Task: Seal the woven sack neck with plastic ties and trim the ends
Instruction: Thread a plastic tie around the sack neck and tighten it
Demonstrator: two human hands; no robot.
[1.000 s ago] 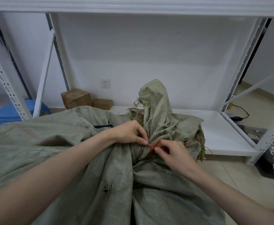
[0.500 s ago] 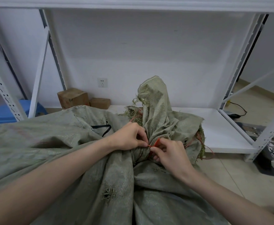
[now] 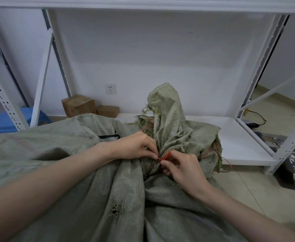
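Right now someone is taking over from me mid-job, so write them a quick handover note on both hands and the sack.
The left hand pinches the tip of the red tie at the sack neck.
The right hand pinches the same tie just beside it.
The woven sack lies in front, its neck bunched and standing up by the white shelf.
Done: neck gathered, tie in place; I cannot tell whether it is locked.
Left: cinch it and trim the end. No cutter is in view.
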